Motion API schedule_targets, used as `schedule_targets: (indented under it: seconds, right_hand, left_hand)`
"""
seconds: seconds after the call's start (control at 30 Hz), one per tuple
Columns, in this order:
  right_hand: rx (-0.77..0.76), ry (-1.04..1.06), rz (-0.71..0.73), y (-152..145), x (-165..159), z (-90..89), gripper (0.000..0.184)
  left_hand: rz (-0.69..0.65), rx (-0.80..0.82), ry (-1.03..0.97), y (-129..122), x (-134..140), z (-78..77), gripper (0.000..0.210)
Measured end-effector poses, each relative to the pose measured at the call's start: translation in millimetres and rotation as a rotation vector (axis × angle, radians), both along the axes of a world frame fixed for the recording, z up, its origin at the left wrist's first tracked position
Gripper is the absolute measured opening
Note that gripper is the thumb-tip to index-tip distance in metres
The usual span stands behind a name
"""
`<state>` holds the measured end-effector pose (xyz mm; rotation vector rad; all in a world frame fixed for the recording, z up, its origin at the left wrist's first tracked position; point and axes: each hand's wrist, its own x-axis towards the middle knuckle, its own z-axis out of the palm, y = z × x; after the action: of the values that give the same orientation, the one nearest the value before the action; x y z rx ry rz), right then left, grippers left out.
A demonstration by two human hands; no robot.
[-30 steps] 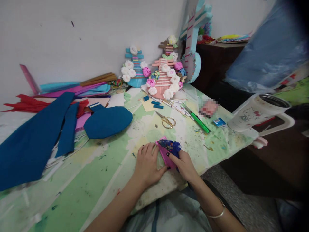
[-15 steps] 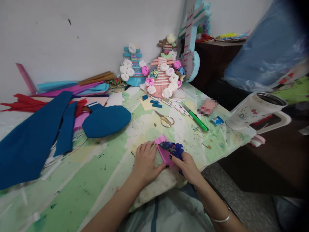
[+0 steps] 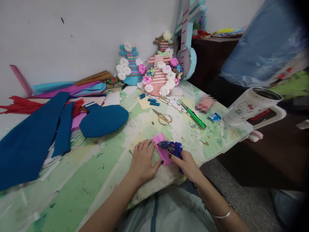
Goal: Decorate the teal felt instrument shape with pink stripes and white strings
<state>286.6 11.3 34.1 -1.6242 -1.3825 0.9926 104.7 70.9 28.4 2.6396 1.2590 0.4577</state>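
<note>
A folded piece of pink crepe paper (image 3: 166,158) lies on the table in front of me. My left hand (image 3: 143,161) holds it down, fingertips along its left edge and thumb at the near end. In my right hand (image 3: 189,165) is a blue hot glue gun (image 3: 174,148), gripped by its handle. Its nozzle points left, low over the paper's upper left part; whether it touches cannot be made out. Just beyond the paper lie gold-handled scissors (image 3: 164,119), with small dark blue rolls (image 3: 154,103) behind them.
Dark blue cut shapes (image 3: 103,120) and crepe paper sheets (image 3: 91,88) cover the left side. Flower-covered instrument models (image 3: 159,75) stand at the back. A green cutter (image 3: 196,118), a small blue packet (image 3: 214,117) and a white mug (image 3: 247,108) are on the right, near the table edge.
The view has shifted slightly. The nozzle stays over the pink paper, and both hands keep nearly the same places. Any small slide of the nozzle is too slight to tell.
</note>
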Motion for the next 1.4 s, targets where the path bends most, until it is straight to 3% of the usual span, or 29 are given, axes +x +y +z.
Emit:
schedule_targets:
  seconds: [0.83, 1.03, 1.4]
  right_hand:
    - [-0.083, 0.019, 0.054, -34, 6, 9.3, 0.026]
    - [-0.048, 0.001, 0.077, -45, 8, 12.2, 0.021]
    - [-0.122, 0.053, 0.081, -65, 12, 11.0, 0.012]
  left_hand:
    - [-0.013, 0.028, 0.033, 1, 0, -2.9, 0.059]
    - [-0.016, 0.035, 0.049, 2, 0, -1.9, 0.060]
    - [-0.013, 0.038, 0.056, 1, 1, -1.6, 0.058]
